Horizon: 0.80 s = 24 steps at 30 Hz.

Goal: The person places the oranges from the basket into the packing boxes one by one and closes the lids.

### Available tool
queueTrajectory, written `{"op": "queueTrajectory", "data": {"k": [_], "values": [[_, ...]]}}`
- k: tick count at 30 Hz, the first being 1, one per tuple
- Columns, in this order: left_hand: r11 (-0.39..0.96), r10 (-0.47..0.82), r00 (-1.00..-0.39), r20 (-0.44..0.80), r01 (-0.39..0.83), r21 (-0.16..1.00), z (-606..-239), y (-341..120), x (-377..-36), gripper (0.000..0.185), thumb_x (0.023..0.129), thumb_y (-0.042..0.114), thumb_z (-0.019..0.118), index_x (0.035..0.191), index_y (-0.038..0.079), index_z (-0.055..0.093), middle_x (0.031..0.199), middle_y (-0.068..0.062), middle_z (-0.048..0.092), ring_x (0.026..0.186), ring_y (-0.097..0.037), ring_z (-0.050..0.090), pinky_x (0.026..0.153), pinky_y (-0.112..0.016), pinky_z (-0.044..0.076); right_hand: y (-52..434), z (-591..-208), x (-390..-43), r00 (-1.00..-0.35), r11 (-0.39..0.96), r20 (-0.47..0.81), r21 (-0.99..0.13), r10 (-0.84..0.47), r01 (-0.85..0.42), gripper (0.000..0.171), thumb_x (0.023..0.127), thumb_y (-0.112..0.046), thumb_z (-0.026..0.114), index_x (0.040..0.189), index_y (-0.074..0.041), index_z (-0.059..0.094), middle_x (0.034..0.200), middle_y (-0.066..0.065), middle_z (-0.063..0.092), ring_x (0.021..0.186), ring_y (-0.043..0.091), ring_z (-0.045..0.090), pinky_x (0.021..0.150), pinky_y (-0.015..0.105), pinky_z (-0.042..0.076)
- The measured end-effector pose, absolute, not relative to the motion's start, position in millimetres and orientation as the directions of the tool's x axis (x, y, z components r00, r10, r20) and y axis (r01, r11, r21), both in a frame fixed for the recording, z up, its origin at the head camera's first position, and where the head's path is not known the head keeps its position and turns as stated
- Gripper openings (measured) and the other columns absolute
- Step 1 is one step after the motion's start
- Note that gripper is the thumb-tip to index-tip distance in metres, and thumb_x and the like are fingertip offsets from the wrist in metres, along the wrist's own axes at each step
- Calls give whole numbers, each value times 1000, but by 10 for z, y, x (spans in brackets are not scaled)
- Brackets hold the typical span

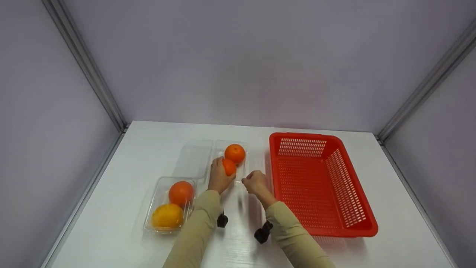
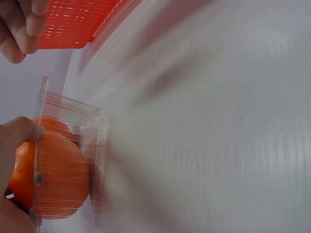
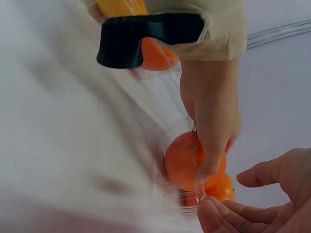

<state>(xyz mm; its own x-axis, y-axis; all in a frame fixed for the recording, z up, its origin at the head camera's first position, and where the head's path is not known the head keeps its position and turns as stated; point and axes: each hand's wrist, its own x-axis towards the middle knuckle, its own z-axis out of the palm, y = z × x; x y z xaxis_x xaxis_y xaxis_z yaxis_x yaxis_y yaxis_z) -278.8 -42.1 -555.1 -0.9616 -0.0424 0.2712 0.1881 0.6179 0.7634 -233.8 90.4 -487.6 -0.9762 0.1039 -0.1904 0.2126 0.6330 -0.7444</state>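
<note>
My left hand [image 1: 220,176] grips the nearer orange [image 1: 229,167] inside a clear plastic clamshell box [image 1: 241,175], thumb on one side and fingers on the other. A second orange [image 1: 234,153] sits behind it in the same box. In the left wrist view, the held orange [image 2: 60,174] shows through the box's clear wall. Beside the box's front right corner is my right hand [image 1: 256,182], holding nothing. The right wrist view shows its thumb [image 3: 262,173] apart from the fingers, with fingertips close to the rim; whether they touch it I cannot tell.
The box's clear lid [image 1: 191,160] lies folded out to the left. Nearer on the left, another clear box [image 1: 150,212] contains an orange [image 1: 181,193] and a yellow fruit [image 1: 167,216]. A red perforated basket [image 1: 308,197] stands on the right. Pale walls surround the white table [image 1: 111,208].
</note>
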Motion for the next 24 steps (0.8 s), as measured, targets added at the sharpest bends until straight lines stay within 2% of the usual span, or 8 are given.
{"op": "queueTrajectory", "data": {"k": [4,7,9,12,15,17,19,24], "values": [[618,-19,-955,296,222,754,-5551,-382,-2801,66,73,6,74,128,-11,44,126,-28,48,117,-41,50,104,-52,43,951,-4915,-2443,-962,612,-249,-745,114,265,21,84,-9,60,63,-4,56,50,-2,49,46,8,48,46,19,39],[599,-5,-955,295,233,766,-5541,-372,-2819,64,74,5,74,129,-10,44,128,-28,47,118,-41,49,105,-53,42,976,-4952,-2516,-939,482,-328,-809,107,337,20,84,-3,55,67,-6,46,48,-4,40,43,7,41,44,19,35],[582,-2,-959,284,229,780,-5536,-373,-2829,64,75,5,73,130,-10,44,130,-27,46,120,-40,48,106,-52,41,992,-4975,-2555,-915,359,-391,-843,103,401,4,84,0,52,82,3,49,50,-2,41,43,8,41,43,19,38],[556,-8,-965,262,213,803,-5532,-380,-2827,64,76,5,73,131,-9,43,133,-27,45,123,-40,47,108,-53,40,1015,-5008,-2600,-866,198,-492,-843,92,501,38,87,1,50,120,15,40,61,5,48,48,11,48,50,22,51],[541,-12,-969,246,201,817,-5531,-389,-2810,64,77,6,73,132,-8,43,135,-27,44,125,-40,46,110,-53,39,1026,-5033,-2621,-833,129,-546,-823,88,553,66,88,-1,51,144,15,19,74,12,54,56,15,55,72,33,61],[534,-15,-970,242,197,823,-5530,-389,-2796,64,78,6,72,133,-8,43,135,-26,44,126,-40,46,111,-52,38,1026,-5047,-2626,-826,105,-558,-819,87,564,67,89,-2,50,144,15,17,76,11,55,57,15,56,81,36,61],[528,-20,-970,244,197,826,-5524,-386,-2785,63,78,5,72,132,-7,44,135,-26,44,126,-39,47,110,-52,39,1023,-5055,-2631,-823,86,-561,-819,94,568,61,89,-1,50,141,16,24,73,10,55,56,14,56,82,37,60],[539,-47,-957,285,215,814,-5476,-378,-2752,57,77,2,71,128,-7,47,129,-25,49,123,-39,50,109,-51,41,1023,-5077,-2659,-810,65,-576,-809,109,584,34,88,-1,49,119,13,49,65,6,56,54,12,57,68,30,60]]}}
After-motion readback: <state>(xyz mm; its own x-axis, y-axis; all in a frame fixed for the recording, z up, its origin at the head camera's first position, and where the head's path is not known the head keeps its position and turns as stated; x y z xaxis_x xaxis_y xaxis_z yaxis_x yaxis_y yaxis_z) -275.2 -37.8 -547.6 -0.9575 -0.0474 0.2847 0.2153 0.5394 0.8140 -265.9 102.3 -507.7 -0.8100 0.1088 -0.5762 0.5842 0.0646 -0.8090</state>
